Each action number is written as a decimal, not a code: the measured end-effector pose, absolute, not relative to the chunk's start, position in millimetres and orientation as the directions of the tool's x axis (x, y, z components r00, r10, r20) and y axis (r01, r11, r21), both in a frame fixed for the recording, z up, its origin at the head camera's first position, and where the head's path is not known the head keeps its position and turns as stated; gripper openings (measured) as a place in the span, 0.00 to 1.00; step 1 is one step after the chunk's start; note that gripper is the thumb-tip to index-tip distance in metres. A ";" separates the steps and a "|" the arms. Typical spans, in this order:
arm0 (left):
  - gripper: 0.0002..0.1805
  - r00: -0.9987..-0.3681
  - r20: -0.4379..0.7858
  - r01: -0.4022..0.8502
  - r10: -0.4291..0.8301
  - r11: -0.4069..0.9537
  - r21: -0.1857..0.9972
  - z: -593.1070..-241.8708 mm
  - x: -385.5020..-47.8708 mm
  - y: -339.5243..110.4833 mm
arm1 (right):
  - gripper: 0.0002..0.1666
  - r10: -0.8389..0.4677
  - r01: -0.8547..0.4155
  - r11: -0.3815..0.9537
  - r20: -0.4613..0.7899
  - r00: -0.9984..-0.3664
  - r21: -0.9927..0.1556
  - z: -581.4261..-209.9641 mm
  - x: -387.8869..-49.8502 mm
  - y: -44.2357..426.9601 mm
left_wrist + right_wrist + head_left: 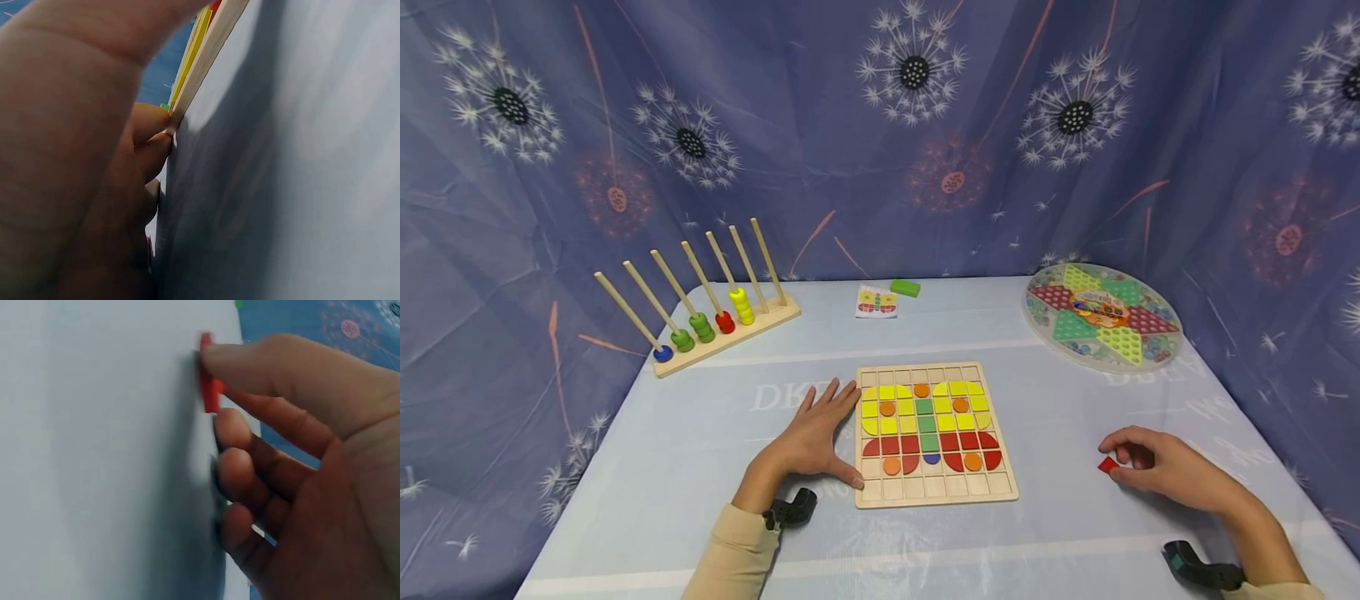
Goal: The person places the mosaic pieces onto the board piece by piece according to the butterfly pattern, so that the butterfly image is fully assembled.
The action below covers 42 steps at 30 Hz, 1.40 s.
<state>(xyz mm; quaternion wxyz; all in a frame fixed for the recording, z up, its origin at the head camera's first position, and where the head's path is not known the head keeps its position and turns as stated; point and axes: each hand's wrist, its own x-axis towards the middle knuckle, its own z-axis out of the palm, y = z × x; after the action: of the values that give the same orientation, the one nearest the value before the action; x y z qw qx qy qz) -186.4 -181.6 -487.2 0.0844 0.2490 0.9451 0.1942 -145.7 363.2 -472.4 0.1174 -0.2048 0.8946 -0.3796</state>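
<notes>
A square wooden grid board [937,503] lies on the table, bearing flat yellow, red, green, orange and blue pieces in a butterfly-like pattern. My left hand [812,435] rests at its left side with spread fingers; in the left wrist view, fingertips touch the board's wooden edge [209,61]. Off to the right of the board, my right hand [1180,473] pinches a small red tile [1107,465] between thumb and index finger, just at or above the tabletop. The right wrist view has this red tile [209,394] standing on edge under the thumb, its other fingers curled below.
A pattern card [877,302] and a green block [906,287] lie at the back. Back left stands a wooden peg rack [730,340] with coloured beads. A round Chinese checkers board [1101,317] lies back right. Patterned cloth [820,150] hangs behind the table.
</notes>
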 end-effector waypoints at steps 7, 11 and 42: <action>0.79 -0.861 -0.059 0.441 0.505 0.799 0.410 -486.2 -185.9 -182.1 | 0.13 -0.363 -0.220 0.710 -0.080 -0.928 -0.669 -471.1 -147.2 351.2; 0.79 -0.860 -0.054 0.444 0.507 0.796 0.411 -486.4 -186.0 -182.3 | 0.14 -0.432 -0.249 0.647 -0.077 -0.898 -0.721 -469.4 -147.7 349.4; 0.81 -0.850 -0.091 0.454 0.519 0.809 0.373 -482.6 -180.0 -179.4 | 0.16 -0.444 -0.434 0.693 0.133 -0.886 -0.576 -473.8 -164.7 314.7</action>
<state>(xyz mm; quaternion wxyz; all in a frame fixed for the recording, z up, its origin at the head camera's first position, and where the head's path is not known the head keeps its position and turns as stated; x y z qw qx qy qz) -180.0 -179.4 -482.6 0.0944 0.2570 0.9464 0.1715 -164.7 314.7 -473.8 0.0083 -0.2384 0.9200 -0.3110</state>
